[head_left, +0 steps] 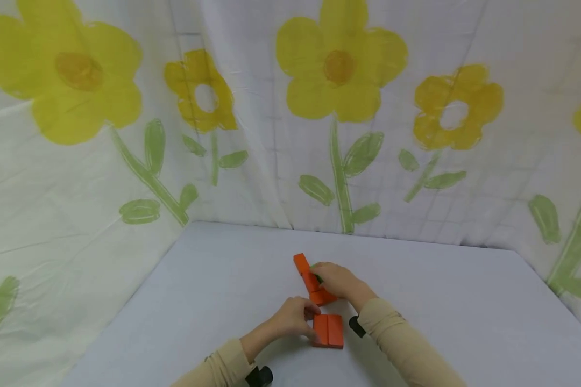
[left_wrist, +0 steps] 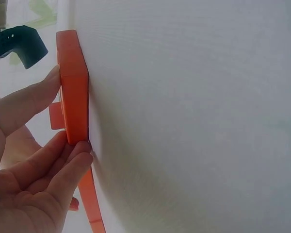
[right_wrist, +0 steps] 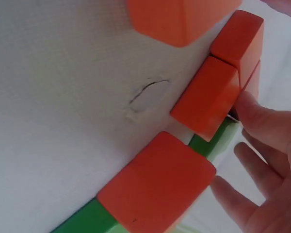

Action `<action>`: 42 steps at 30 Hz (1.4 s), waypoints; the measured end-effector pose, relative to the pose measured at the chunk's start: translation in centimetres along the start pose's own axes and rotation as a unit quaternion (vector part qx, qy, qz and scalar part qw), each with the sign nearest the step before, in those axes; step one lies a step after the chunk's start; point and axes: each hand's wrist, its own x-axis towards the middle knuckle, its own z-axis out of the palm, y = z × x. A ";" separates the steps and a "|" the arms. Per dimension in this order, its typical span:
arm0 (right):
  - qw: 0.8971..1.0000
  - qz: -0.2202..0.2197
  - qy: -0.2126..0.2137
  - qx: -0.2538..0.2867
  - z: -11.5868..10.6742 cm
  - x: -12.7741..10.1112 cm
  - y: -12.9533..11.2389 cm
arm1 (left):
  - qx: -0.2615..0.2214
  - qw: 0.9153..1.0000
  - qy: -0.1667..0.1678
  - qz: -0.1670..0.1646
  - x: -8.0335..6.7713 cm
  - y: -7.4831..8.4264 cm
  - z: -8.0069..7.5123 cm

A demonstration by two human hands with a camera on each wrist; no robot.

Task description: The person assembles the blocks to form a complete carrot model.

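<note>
Two flat orange blocks (head_left: 327, 331) lie side by side on the table. At their left side is my left hand (head_left: 292, 317). In the left wrist view its thumb rests on the near orange block (left_wrist: 75, 87) and its fingertips hold the far end. Beyond them, my right hand (head_left: 336, 279) reaches over a row of orange blocks (head_left: 306, 271) with green pieces (right_wrist: 85, 218) among them. The right wrist view shows that thumb against an orange block (right_wrist: 208, 97) and a fingertip at the edge of another orange block (right_wrist: 157, 179), fingers spread.
The white table (head_left: 440, 301) extends around the blocks. A white curtain (head_left: 252, 177) with painted yellow flowers hangs behind and to the sides. Dark wrist cameras (head_left: 357, 326) are on both forearms.
</note>
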 end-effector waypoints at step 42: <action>0.985 0.025 0.099 0.140 -2.3 -2.4 1.4 | 0.018 1.000 -0.005 -0.012 0.5 -0.2 0.2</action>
